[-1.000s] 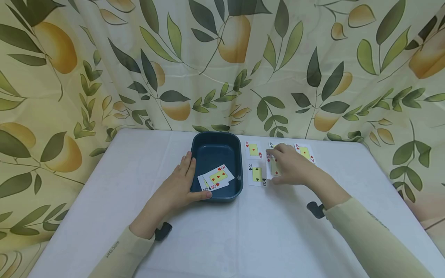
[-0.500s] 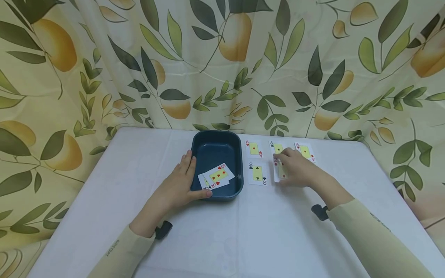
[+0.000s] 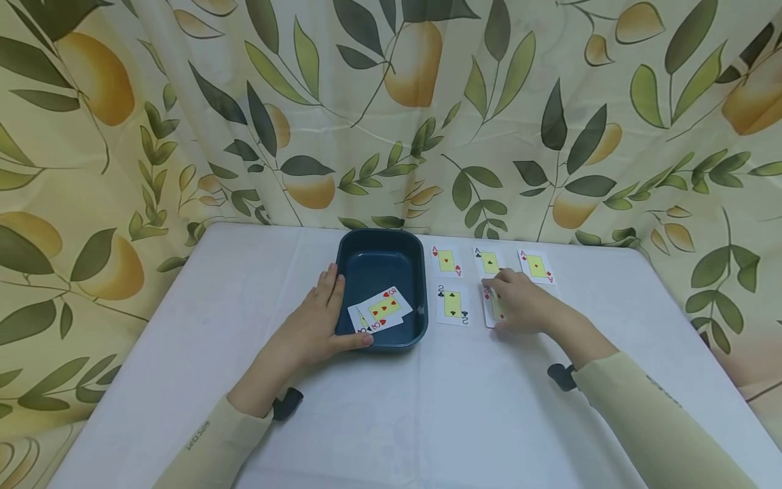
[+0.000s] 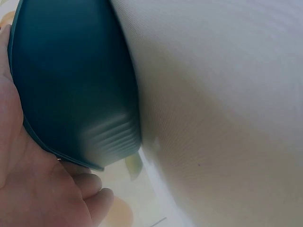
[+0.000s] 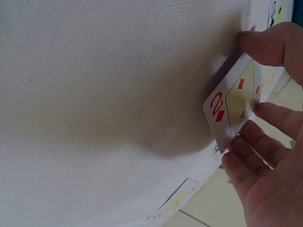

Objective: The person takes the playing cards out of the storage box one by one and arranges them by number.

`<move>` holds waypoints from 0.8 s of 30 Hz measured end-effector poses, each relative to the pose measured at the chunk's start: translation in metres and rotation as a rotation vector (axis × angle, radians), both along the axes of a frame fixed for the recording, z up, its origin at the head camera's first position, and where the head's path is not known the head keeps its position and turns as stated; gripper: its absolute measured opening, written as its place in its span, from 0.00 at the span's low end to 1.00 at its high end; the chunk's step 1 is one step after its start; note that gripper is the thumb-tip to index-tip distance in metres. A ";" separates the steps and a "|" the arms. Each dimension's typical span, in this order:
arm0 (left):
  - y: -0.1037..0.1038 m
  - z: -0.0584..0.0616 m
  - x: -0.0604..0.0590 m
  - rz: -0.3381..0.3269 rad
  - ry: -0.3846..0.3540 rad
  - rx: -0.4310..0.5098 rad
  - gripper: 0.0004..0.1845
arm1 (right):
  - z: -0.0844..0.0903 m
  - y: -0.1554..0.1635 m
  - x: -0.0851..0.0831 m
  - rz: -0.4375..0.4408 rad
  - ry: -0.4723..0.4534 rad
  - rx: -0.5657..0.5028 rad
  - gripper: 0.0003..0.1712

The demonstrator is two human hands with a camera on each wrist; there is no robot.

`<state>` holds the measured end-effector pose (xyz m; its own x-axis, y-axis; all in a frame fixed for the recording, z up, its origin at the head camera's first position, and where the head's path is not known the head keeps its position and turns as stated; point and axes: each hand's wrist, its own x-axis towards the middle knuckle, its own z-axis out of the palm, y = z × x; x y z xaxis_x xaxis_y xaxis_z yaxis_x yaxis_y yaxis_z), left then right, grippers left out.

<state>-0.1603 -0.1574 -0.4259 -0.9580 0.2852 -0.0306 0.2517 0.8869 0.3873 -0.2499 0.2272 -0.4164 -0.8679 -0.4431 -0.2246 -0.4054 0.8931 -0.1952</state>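
My left hand (image 3: 311,322) rests against the left side of a dark blue tray (image 3: 418,292), its fingers along the outer edge and the thumb over the near rim. Inside the tray lie overlapping playing cards, a heart card (image 3: 386,309) on top. A red diamond playing card (image 5: 220,106) is pinched at its edges by my right hand (image 3: 522,303), thumb at the near edge and fingers at the far one. In the right wrist view the card tilts close over the cloth. Left of it lies a two of clubs (image 3: 453,304); my hand covers most of it in the head view.
Behind, in a row right of the tray, lie an ace of hearts (image 3: 446,261), an ace of clubs (image 3: 489,261) and an ace of diamonds (image 3: 536,266). White cloth (image 3: 427,421) covers the table, and a fruit-patterned curtain (image 3: 366,136) hangs at its far edge.
My right hand has shifted right and slightly nearer with the diamond card, uncovering more of the ace of clubs. The left hand and the tray stay put.
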 end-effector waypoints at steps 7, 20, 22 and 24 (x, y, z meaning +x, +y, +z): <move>0.000 0.000 0.000 -0.001 -0.004 0.002 0.67 | -0.002 0.000 0.000 -0.018 -0.011 0.011 0.52; 0.000 0.000 0.000 0.007 -0.011 0.004 0.67 | 0.003 -0.002 0.001 0.003 -0.015 -0.014 0.51; 0.000 0.000 0.000 0.007 -0.011 0.003 0.67 | 0.008 -0.006 0.002 0.013 0.003 -0.029 0.51; 0.000 0.000 0.000 0.007 -0.011 0.003 0.67 | 0.014 -0.013 0.003 0.021 0.019 -0.056 0.51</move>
<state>-0.1600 -0.1571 -0.4260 -0.9595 0.2789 -0.0401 0.2416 0.8874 0.3927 -0.2465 0.2143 -0.4019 -0.8620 -0.4729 -0.1825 -0.4284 0.8722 -0.2362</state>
